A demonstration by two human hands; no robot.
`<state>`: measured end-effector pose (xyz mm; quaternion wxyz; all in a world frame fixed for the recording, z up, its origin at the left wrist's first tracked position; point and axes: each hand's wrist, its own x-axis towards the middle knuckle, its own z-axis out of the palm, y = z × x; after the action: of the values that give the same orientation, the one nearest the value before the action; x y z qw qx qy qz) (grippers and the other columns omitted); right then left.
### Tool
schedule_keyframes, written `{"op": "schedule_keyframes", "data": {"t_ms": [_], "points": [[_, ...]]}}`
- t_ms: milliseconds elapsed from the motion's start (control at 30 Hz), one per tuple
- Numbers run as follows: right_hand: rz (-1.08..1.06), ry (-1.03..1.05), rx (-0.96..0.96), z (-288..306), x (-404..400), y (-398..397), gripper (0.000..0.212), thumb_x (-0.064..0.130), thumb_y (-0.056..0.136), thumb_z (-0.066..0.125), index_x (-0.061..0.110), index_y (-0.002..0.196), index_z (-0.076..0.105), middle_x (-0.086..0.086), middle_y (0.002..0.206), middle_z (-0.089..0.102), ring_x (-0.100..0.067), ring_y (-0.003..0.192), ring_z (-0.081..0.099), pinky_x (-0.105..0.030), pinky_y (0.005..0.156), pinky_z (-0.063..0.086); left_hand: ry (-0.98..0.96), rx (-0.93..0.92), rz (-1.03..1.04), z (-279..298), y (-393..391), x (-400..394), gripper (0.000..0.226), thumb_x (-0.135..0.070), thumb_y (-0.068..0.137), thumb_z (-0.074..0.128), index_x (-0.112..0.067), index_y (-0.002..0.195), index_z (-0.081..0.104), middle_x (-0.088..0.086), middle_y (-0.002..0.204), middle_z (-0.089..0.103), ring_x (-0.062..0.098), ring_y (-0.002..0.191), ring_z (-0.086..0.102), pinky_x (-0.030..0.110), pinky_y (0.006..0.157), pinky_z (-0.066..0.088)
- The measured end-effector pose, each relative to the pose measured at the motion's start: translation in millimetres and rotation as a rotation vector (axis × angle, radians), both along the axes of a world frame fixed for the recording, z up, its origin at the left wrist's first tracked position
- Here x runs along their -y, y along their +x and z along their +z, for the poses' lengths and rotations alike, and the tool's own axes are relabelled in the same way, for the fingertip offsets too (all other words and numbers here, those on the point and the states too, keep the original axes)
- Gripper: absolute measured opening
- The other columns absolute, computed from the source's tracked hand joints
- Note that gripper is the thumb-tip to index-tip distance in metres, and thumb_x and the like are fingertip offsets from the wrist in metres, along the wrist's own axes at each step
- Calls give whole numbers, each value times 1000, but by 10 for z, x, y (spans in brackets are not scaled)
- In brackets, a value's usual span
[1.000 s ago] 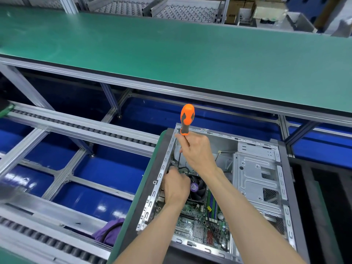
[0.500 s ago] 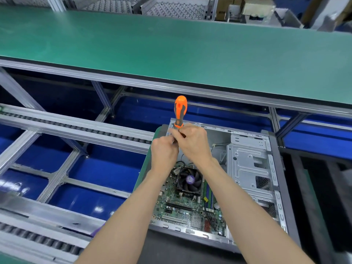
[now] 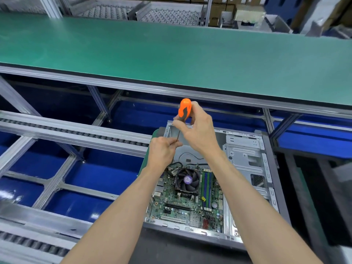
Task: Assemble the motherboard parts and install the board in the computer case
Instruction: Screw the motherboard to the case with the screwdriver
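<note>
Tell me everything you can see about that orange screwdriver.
The screwdriver has a rounded orange handle with dark grey inlays, plastic or rubber by its look, and a thin dark metal shaft. It is held nearly upright, handle on top, above the far left corner of the open computer case. The right hand grips the handle from the right side, while the left hand pinches the shaft lower down. Its tip is hidden behind the left hand.

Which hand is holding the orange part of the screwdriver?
The right hand grips the screwdriver by its orange handle. The left hand sits lower, pinching the thin metal shaft instead.
</note>
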<state>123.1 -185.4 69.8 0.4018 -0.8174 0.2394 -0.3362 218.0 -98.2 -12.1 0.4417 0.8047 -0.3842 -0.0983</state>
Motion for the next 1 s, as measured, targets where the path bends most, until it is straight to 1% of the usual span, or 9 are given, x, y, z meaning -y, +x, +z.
{"op": "schedule_keyframes", "data": {"t_ms": [67, 200, 333, 400, 500, 567, 667, 800, 1000], "points": [[24, 15, -23, 6, 5, 4, 19, 11, 84, 72, 17, 97, 60, 10, 90, 70, -10, 91, 61, -32, 77, 44, 5, 0, 14, -5, 0, 7, 23, -20, 87, 74, -3, 71, 74, 9, 45, 43, 19, 50, 26, 36, 54, 31], [-64, -18, -12, 27, -45, 42, 33, 26, 76, 84, 13, 88, 56, 12, 74, 56, -4, 70, 47, -26, 69, 39, 29, -8, 23, -16, 12, 1, 25, -17, 89, 72, -1, 70, 73, -2, 43, 37, 13, 46, 26, 30, 56, 25], [23, -43, -49, 24, -48, 40, 25, 15, 84, 74, 12, 103, 59, 4, 90, 66, -19, 92, 56, -39, 85, 46, 35, -21, 18, -14, 20, -3, 27, -18, 90, 70, 2, 72, 72, 4, 43, 38, 15, 46, 21, 22, 48, 21], [22, -31, -53, 12, -42, 59, 21, 11, 83, 74, 12, 99, 60, 4, 89, 68, -19, 91, 57, -38, 84, 46, 41, -21, 25, -28, 34, 7, 29, -18, 90, 71, 3, 71, 71, 1, 43, 36, 14, 47, 20, 23, 49, 21], [-70, -45, -71, 23, -63, 114, 36, 29, 78, 83, 12, 88, 53, 5, 77, 56, -12, 73, 47, -23, 67, 37, 39, -55, 14, -38, 30, 7, 26, -16, 91, 70, 2, 71, 73, 10, 48, 53, 13, 46, 24, 29, 54, 27], [-53, -63, -89, 20, -65, 115, 35, 32, 80, 81, 11, 91, 54, 5, 81, 56, -10, 77, 47, -20, 67, 37, 38, -54, 12, -45, 33, 3, 24, -15, 91, 69, 1, 75, 75, 10, 50, 56, 14, 46, 26, 29, 54, 28], [20, -14, -87, -16, -50, 83, 21, 12, 85, 72, 14, 101, 60, 3, 95, 68, -18, 95, 56, -36, 85, 46, 64, -31, 17, -51, 45, 10, 22, -16, 92, 69, 0, 78, 76, 8, 50, 54, 21, 50, 28, 32, 52, 29], [-61, -36, -89, 21, -80, 112, 31, 28, 80, 81, 14, 89, 55, 4, 82, 59, -19, 81, 51, -30, 71, 42, 76, -57, 25, -75, 47, 10, 18, -9, 92, 65, -4, 81, 79, 13, 64, 69, 13, 46, 31, 29, 53, 32], [-1, -10, -82, 39, -15, 46, 21, 13, 81, 76, 19, 93, 60, 2, 92, 67, -15, 89, 55, -34, 79, 43, 100, -64, 48, -71, 56, 36, 28, -16, 91, 70, -3, 66, 71, 3, 45, 50, 15, 46, 29, 31, 53, 31]]}}
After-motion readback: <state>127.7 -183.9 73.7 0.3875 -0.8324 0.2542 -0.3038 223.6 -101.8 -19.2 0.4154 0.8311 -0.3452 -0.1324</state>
